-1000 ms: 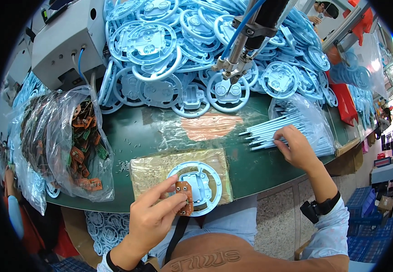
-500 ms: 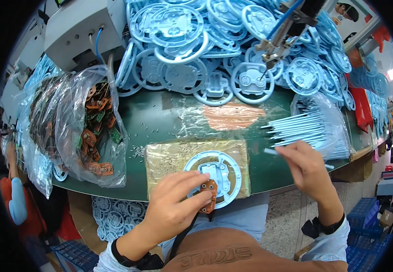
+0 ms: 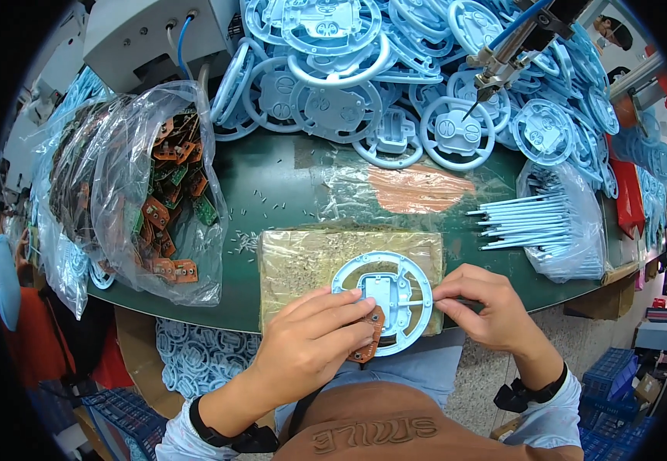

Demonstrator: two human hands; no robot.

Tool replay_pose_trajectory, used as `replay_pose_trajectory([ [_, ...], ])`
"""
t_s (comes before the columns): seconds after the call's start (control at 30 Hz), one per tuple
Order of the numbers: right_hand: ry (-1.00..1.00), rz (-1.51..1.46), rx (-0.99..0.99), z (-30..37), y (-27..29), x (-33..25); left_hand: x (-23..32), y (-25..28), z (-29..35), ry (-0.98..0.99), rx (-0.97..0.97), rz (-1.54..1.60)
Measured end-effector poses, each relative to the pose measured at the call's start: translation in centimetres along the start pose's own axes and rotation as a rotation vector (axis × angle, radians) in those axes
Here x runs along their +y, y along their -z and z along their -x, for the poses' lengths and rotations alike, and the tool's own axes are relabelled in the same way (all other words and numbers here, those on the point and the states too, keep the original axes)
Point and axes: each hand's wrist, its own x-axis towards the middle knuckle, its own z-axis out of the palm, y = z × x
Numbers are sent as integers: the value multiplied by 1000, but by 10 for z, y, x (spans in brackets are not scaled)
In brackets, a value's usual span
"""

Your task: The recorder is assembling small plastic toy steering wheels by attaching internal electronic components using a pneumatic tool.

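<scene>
A light blue toy steering wheel (image 3: pixel 426 290) lies on a film-wrapped block (image 3: pixel 302 257) in front of me, its ribbed inner side up. My left hand (image 3: pixel 314 334) is closed over the wheel's left part, fingertips at its middle. An orange-brown circuit board (image 3: pixel 367 346) is held under its thumb and fingers, overlapping the wheel's lower left. My right hand (image 3: pixel 483 307) pinches at the wheel's right rim. The light blue stick in that pinch is almost wholly hidden by the fingers; how far it enters the wheel cannot be made out.
Several circuit boards fill a clear bag (image 3: pixel 118 207) at left. Light blue sticks (image 3: pixel 514 219) jut from another bag at right. A large pile of wheels (image 3: pixel 333 100) covers the back, with a metal machine tip (image 3: pixel 491 81) above it. Small metal pins (image 3: pixel 247 242) lie scattered near the block.
My right hand has brought the light blue stick leftward and down to the wheel's right rim. My left hand keeps its hold on the board and wheel. The whole view has shifted slightly.
</scene>
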Motion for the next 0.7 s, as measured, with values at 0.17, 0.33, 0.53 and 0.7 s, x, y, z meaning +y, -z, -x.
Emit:
replay_pose_trajectory([
  [0.17,-214,-30,6,-3,5,-11,0,-1,-2,-9,-2,-4],
  [0.33,-174,-60,43,-2,3,-8,2,0,-3,-9,-8,-24],
  [0.53,-105,7,59,-4,2,-6,8,7,-16,-39,46,-44],
  [0.7,-98,11,73,-2,0,-4,6,-6,-29,-64,163,-28],
])
